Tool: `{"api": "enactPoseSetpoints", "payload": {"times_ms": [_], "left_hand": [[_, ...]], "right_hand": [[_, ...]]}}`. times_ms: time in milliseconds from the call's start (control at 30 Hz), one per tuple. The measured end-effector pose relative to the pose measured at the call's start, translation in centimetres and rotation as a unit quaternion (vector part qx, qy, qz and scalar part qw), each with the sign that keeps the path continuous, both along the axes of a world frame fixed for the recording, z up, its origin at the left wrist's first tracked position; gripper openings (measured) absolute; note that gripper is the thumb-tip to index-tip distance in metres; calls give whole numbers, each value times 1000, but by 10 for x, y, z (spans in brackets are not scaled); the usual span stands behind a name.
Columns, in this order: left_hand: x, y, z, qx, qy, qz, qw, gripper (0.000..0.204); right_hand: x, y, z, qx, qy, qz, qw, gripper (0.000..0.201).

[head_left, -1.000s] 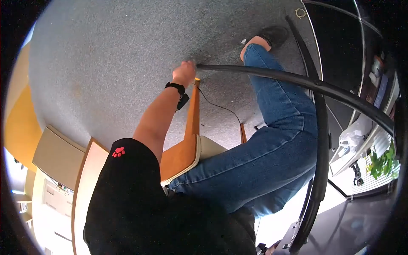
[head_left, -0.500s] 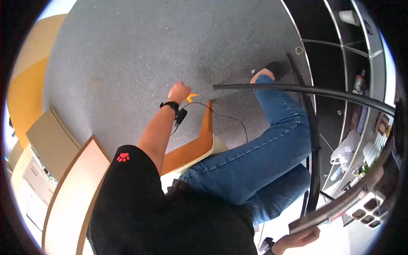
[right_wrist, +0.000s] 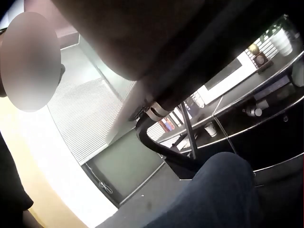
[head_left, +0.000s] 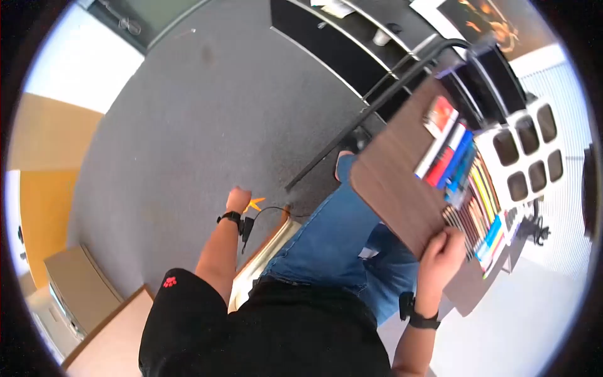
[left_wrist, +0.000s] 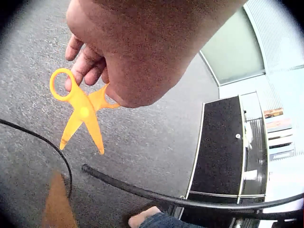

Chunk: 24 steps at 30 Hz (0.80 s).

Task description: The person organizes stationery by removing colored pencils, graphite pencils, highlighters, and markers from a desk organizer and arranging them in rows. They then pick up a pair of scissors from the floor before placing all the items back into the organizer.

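A seated person's left hand [left_wrist: 128, 52] curls its fingers through one round loop of a pair of orange plastic scissors [left_wrist: 80, 109], blades splayed and pointing down over the speckled grey carpet [head_left: 188, 125], with a thin black cable [left_wrist: 47, 147] just below. The right hand [head_left: 443, 251] grips the near edge of a flat brown worktop [head_left: 396, 188]; beyond its fingers lie rows of coloured pencils [head_left: 480, 188], and past those a white tray [head_left: 527, 151] of square wells.
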<state>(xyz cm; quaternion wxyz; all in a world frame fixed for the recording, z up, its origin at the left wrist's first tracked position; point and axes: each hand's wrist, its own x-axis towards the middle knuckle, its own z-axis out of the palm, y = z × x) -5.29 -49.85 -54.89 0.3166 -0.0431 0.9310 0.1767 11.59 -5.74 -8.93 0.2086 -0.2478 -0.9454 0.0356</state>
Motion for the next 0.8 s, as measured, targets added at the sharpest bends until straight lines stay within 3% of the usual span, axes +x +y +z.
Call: {"api": "enactPoseSetpoints", "payload": {"times_ms": [33, 100, 133, 167, 200, 233, 267, 367, 433, 500, 533, 567, 600, 667, 800], "left_hand": [[-2, 11, 32, 0, 11, -13, 1000, 46], [2, 31, 96, 31, 6, 124, 992, 49], [8, 29, 91, 29, 46, 112, 992, 35], [14, 27, 100, 30, 52, 106, 993, 35], [19, 24, 108, 8, 73, -6, 997, 27], [23, 11, 89, -40, 110, -175, 978, 17], [27, -2, 69, -88, 175, -328, 924, 9], [26, -12, 74, -30, 143, -341, 929, 15], [24, -35, 38, -24, 141, -304, 942, 16], [22, -42, 47, -33, 140, -373, 917, 18], [23, -44, 48, 41, 51, -198, 978, 22], [24, -44, 52, 108, -45, -10, 993, 26], [23, -44, 55, 109, -46, -23, 993, 26], [22, -42, 74, 132, -108, 94, 981, 34], [23, -19, 108, 138, -97, 112, 979, 33]], "right_hand": [[1, 2, 0, -5, 3, 10, 1000, 7], [-2, -2, 5, -2, 16, 12, 1000, 7], [-2, -1, 4, 20, 24, 15, 999, 6], [-1, -1, 5, 24, 31, 18, 999, 6], [-1, -1, 5, 22, 41, 25, 999, 6], [0, 0, 5, 20, 49, 29, 998, 5], [1, 1, 6, 15, 53, 32, 998, 5], [6, 4, 1, 15, 72, 23, 997, 7], [6, 6, 1, 7, 86, 29, 996, 7], [8, 7, 1, -4, 96, 28, 995, 7], [8, 7, 1, -9, 102, 32, 994, 9], [9, 6, 2, -13, 100, 26, 995, 9], [9, 5, 2, -13, 109, 24, 994, 9], [11, 6, 1, -12, 119, 19, 993, 9], [13, 5, -1, -18, 124, 24, 992, 8]]}}
